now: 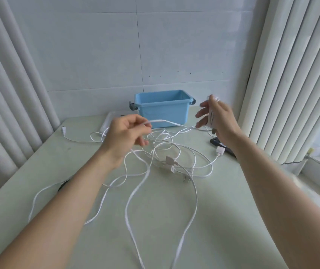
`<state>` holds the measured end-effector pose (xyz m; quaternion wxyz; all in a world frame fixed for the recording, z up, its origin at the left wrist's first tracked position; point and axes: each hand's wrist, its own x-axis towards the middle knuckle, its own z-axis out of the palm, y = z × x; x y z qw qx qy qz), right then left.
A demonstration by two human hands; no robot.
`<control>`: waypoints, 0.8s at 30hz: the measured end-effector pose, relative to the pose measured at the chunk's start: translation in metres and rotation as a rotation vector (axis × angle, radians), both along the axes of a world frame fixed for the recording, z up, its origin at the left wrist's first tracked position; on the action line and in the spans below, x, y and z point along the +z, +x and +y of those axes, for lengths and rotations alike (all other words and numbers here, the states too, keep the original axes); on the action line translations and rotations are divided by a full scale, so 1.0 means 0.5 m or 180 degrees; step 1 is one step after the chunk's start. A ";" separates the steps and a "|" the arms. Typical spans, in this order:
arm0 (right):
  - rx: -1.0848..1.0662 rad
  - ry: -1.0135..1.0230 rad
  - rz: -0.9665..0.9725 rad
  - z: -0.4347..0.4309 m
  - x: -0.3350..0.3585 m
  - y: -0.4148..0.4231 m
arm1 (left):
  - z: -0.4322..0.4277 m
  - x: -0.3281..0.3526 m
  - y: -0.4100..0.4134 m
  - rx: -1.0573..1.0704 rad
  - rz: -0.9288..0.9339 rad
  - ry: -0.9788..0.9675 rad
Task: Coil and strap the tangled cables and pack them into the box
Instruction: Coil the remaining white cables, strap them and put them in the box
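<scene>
Obs.: person at the pale green table [233, 200], both forearms out over the work; the tangle [170, 160] of white cables lies loose on the table between the arms, loops crossing one another, several connectors in the middle; one long loop runs off toward the near edge.

Left hand [125, 133]: fingers curled, pinching a flat white cable [174, 123] lifted off the table.

Right hand [218, 121]: raised near the box, thumb and fingers closed on a white plug end [211, 117]; what look like metal prongs show below the palm; the picture is blurred there, so the exact hold is hard to tell. The flat cable spans taut-ish between the two hands.

Blue box [163, 111]: open, at the back of the table by the wall; nothing shows inside it from here. A pale lid [107, 121] lies to its left; a black item [214, 141] lies under the right wrist, possibly the straps; cannot tell.

Judgement: step in hand is pulling one cable free of the tangle, before any coiling; no coil is formed, nothing is strapped or packed. Next move calls for drawing the held cable out through the crossing loops without dragging the others tight; then winding it from the plug end.
</scene>
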<state>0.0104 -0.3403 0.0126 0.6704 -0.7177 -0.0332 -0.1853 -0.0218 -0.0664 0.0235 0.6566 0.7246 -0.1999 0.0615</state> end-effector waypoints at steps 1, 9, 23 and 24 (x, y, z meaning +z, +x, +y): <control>0.0131 -0.0270 0.0096 0.007 -0.002 0.000 | 0.010 0.010 0.005 0.0144 -0.0007 -0.0215; 0.1879 -0.1567 0.0963 0.118 0.009 -0.052 | 0.120 0.057 0.044 -0.0257 0.0848 -0.2358; 0.4568 0.2402 0.0880 0.138 0.033 -0.049 | 0.115 -0.070 0.096 0.0280 0.1488 -0.0912; 0.4406 0.2733 0.0763 0.132 0.039 -0.043 | 0.100 -0.067 0.088 0.0360 0.1313 -0.0440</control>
